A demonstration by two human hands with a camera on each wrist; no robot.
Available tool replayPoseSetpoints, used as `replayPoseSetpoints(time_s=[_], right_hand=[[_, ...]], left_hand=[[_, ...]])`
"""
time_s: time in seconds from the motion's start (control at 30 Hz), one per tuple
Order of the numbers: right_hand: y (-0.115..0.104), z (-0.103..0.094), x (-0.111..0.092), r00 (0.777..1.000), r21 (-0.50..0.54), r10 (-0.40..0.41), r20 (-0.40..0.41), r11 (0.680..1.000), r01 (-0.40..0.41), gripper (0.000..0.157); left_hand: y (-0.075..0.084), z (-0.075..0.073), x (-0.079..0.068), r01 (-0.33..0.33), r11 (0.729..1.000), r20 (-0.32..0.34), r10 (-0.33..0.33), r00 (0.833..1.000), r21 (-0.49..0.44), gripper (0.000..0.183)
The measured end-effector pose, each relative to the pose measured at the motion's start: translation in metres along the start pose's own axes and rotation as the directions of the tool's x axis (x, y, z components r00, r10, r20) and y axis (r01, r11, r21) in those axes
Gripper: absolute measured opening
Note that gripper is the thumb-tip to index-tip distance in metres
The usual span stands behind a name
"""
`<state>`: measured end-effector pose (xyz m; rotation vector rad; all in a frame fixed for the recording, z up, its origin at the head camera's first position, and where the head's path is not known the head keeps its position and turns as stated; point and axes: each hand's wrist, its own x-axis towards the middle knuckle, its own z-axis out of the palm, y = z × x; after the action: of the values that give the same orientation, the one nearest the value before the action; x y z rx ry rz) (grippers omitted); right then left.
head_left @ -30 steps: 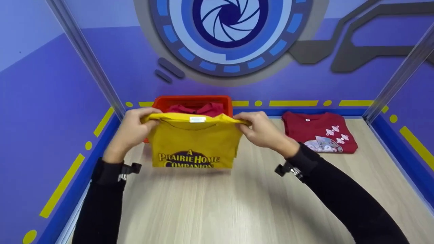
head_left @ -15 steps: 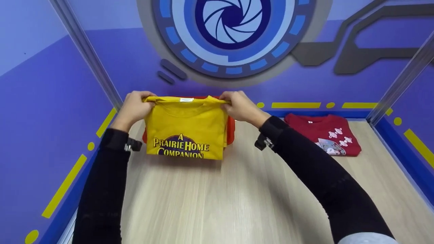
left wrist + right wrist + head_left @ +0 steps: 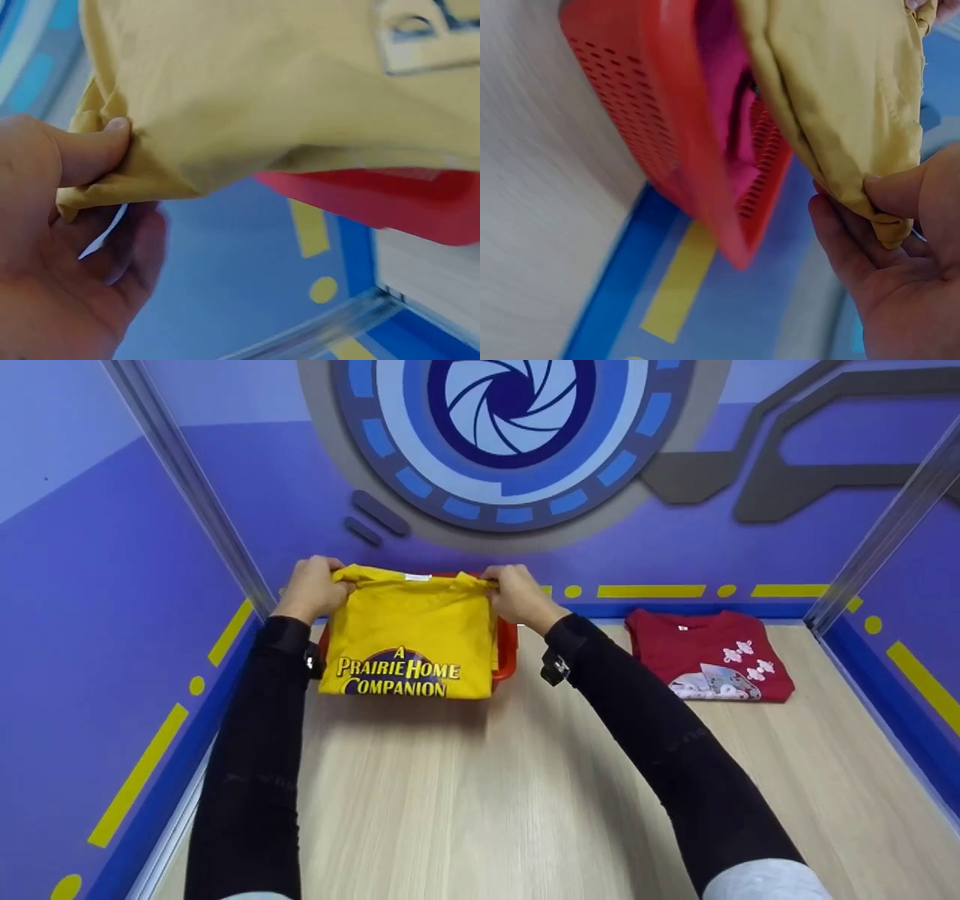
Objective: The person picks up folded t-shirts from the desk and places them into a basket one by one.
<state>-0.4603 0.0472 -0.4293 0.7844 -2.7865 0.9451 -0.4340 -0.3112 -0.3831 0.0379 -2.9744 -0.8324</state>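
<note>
A folded yellow T-shirt [image 3: 412, 630] with "A Prairie Home Companion" printed on it hangs between both hands in the head view. My left hand [image 3: 311, 589] pinches its upper left corner; in the left wrist view the thumb presses the cloth [image 3: 202, 90] against the fingers. At the upper right corner my right hand [image 3: 517, 592] pinches it the same way. Behind and below the shirt stands a red plastic basket [image 3: 507, 651], mostly covered by it. The right wrist view shows the basket's perforated wall [image 3: 622, 90] and a pinkish-red garment [image 3: 724, 75] inside.
To the right, a folded dark red T-shirt [image 3: 709, 652] with a pale print lies on the wooden tabletop [image 3: 420, 810]. Blue-purple panels with yellow dashes enclose the back [image 3: 600, 540] and sides, joined by metal corner posts [image 3: 202, 487].
Both hands have carried the yellow T-shirt away from the body, up in the head view and slightly left, so it now covers most of the basket. The dark red T-shirt stays put.
</note>
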Motion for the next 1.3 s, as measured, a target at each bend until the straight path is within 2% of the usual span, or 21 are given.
replayPoseSetpoints(time_s=[0.2,0.33,0.47,0.63,0.8,0.93,1.07,1.3], right_hand=[[0.018,0.026,0.002,0.998,-0.018,0.035,0.046,0.999,-0.034,0.037],[0.025,0.038,0.002,0.996,-0.055,0.044,0.074,0.998,-0.04,0.038],[0.028,0.043,0.004,0.997,-0.093,0.024,0.069,0.996,-0.017,0.037],[0.03,0.045,0.005,0.997,-0.158,0.001,0.075,0.987,0.011,0.035],[0.03,0.046,0.006,0.998,-0.206,-0.02,0.061,0.978,0.032,0.031],[0.028,0.044,0.009,1.0,-0.212,-0.007,0.021,0.977,0.011,0.026],[0.027,0.041,0.012,1.0,-0.208,0.02,-0.001,0.978,-0.02,0.023],[0.024,0.044,0.013,0.996,-0.205,0.075,0.037,0.977,-0.066,0.028]], left_hand=[[-0.008,0.027,0.007,0.034,0.998,0.024,-0.035,0.999,0.059,0.041],[-0.011,0.04,0.01,0.06,0.996,0.035,-0.063,0.997,0.071,0.04],[-0.012,0.048,0.014,0.068,0.995,0.058,-0.072,0.996,0.07,0.037],[-0.014,0.057,0.018,0.112,0.994,0.117,-0.113,0.987,0.014,0.052],[-0.018,0.058,0.022,0.159,0.987,0.141,-0.153,0.978,-0.03,0.059],[-0.016,0.055,0.026,0.184,0.98,0.14,-0.172,0.975,-0.075,0.06],[-0.014,0.053,0.029,0.186,0.977,0.149,-0.169,0.974,-0.108,0.059],[-0.016,0.05,0.026,0.158,0.983,0.169,-0.141,0.976,-0.091,0.059]])
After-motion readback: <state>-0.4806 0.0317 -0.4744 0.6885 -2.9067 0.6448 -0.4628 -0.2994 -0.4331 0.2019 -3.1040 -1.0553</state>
